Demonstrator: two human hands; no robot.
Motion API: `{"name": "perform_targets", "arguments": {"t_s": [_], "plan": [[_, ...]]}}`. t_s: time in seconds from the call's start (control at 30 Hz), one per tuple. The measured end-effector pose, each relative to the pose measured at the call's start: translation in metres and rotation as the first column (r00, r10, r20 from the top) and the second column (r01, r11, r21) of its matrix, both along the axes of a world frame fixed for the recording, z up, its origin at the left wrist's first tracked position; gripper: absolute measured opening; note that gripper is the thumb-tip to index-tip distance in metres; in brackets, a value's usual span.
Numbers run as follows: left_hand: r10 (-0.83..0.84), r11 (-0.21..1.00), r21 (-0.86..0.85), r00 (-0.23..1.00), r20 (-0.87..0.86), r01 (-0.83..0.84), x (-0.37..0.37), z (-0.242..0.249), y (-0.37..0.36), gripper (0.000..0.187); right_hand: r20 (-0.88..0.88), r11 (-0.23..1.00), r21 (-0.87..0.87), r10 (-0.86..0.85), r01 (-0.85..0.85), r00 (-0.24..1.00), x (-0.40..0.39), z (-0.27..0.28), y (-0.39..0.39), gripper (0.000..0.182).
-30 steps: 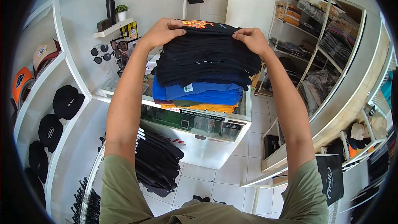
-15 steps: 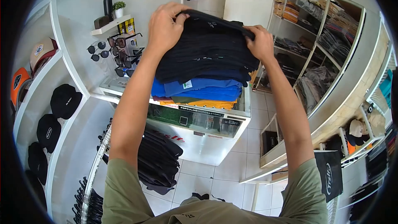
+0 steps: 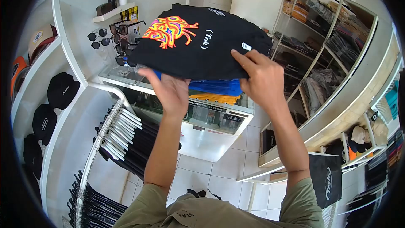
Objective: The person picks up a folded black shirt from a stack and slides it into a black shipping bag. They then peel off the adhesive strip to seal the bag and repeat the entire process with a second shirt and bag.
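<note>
A folded black T-shirt (image 3: 190, 63) with a bright orange, yellow and purple print, white lettering and a small white label spreads over the pile on the counter. My left hand (image 3: 172, 95) is palm up at its near edge, thumb stretched out to the left, with the fingers partly hidden beneath the cloth. At the near right corner, my right hand (image 3: 262, 76) pinches the shirt, its index finger lying on top near the label. Below the shirt show blue folded shirts (image 3: 217, 87) and yellow folded shirts (image 3: 213, 98).
The pile stands on a glass display counter (image 3: 249, 112). Sunglasses (image 3: 120, 29) hang on a stand behind it at left. Black caps (image 3: 62, 90) fill a curved white shelf. A clothes rack (image 3: 90, 173) with hangers is at lower left. Shelves of packed clothes (image 3: 318, 84) stand at right.
Both hands have come nearer, away from the far edge of the black stack. The top shirt now shows its colourful print. My left hand has turned palm up and its fingers have opened.
</note>
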State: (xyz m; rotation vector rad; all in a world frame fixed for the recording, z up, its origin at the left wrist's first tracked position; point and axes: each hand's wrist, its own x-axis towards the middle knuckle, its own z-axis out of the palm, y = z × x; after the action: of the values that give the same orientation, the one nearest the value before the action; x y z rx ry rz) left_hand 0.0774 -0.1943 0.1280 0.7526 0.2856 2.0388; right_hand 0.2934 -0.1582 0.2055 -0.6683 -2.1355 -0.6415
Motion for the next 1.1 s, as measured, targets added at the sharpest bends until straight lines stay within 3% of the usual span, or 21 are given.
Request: {"name": "perform_targets", "arguments": {"t_s": [0.07,0.1,0.17,0.2,0.23,0.3,0.37,0.43,0.5,0.57,0.63,0.7,0.77,0.83,0.9,0.97,1.03,1.1], "plan": [[-0.12,0.93,0.355,0.991,0.056,0.093,0.009,-0.001,0.001,0.078,-0.001,0.997,-0.071,-0.016,0.016,1.0,-0.006,-0.003,-0.01,0.054],[-0.118,0.93,0.356,0.991,0.059,0.09,0.013,0.004,0.002,0.078,0.002,0.997,-0.07,-0.014,0.014,1.0,-0.005,0.0,-0.015,0.054],[0.281,0.958,0.068,0.959,-0.018,-0.279,0.018,0.018,0.003,0.065,0.051,0.927,-0.347,0.17,-0.143,0.984,-0.003,0.008,-0.024,0.049],[0.21,0.975,0.064,0.977,0.036,-0.212,0.01,0.015,0.004,0.056,0.009,0.841,-0.483,0.283,-0.244,0.959,-0.002,0.011,-0.021,0.053],[0.209,0.975,0.064,0.977,0.035,-0.211,0.008,0.014,0.002,0.056,0.009,0.841,-0.482,0.282,-0.243,0.959,-0.005,0.015,-0.012,0.053],[0.182,0.979,0.082,0.981,0.068,-0.188,0.008,0.015,-0.001,0.05,-0.205,0.849,-0.403,0.28,-0.342,0.938,-0.015,0.021,0.023,0.056],[0.172,0.982,0.074,0.984,0.047,-0.176,0.009,0.015,-0.003,0.049,-0.314,0.963,-0.158,0.159,-0.217,0.936,-0.041,0.021,0.073,0.064],[0.227,0.972,0.041,0.973,0.049,-0.23,0.011,0.013,-0.003,0.049,-0.256,0.986,-0.142,0.046,-0.084,0.965,-0.061,0.021,0.124,0.072],[0.227,0.973,0.041,0.973,0.039,-0.229,0.009,0.01,-0.001,0.05,-0.128,0.945,-0.314,-0.137,0.091,0.982,-0.079,0.025,0.127,0.079],[0.23,0.972,0.033,0.972,0.042,-0.231,0.004,0.006,-0.004,0.051,-0.083,0.948,-0.275,-0.188,0.159,0.979,-0.084,0.033,0.124,0.088],[0.225,0.974,-0.04,0.974,0.014,-0.225,0.001,0.002,-0.01,0.053,-0.017,0.837,-0.536,-0.144,0.113,0.989,-0.082,0.046,0.109,0.081],[0.206,0.971,-0.124,0.978,0.002,-0.205,-0.007,-0.007,-0.017,0.056,-0.058,0.811,-0.584,-0.091,0.04,0.994,-0.07,0.04,0.089,0.073],[0.199,0.966,-0.156,0.978,-0.062,-0.206,-0.006,-0.009,-0.032,0.057,-0.16,0.674,-0.735,-0.075,-0.069,0.984,-0.046,0.031,0.057,0.068],[0.201,0.956,-0.186,0.968,-0.152,-0.227,0.0,-0.016,-0.043,0.057,-0.343,0.652,-0.718,-0.025,-0.245,0.939,-0.008,0.009,0.023,0.06],[0.111,0.965,-0.207,0.967,-0.227,-0.159,0.011,-0.025,-0.05,0.056,-0.632,0.479,-0.68,-0.001,-0.554,0.775,0.035,-0.035,0.003,0.054],[-0.044,0.969,-0.248,0.967,-0.252,-0.021,0.034,-0.032,-0.054,0.062,-0.726,0.371,-0.678,-0.199,-0.634,0.659,0.079,-0.055,-0.047,0.056],[-0.258,0.948,-0.268,0.909,-0.328,0.172,0.064,-0.041,-0.054,0.06,-0.691,0.349,-0.721,-0.425,-0.599,0.585,0.118,-0.073,-0.094,0.059],[-0.402,0.907,-0.289,0.838,-0.369,0.308,0.099,-0.055,-0.054,0.059,-0.703,0.439,-0.701,-0.556,-0.563,0.442,0.15,-0.093,-0.145,0.06]]}}
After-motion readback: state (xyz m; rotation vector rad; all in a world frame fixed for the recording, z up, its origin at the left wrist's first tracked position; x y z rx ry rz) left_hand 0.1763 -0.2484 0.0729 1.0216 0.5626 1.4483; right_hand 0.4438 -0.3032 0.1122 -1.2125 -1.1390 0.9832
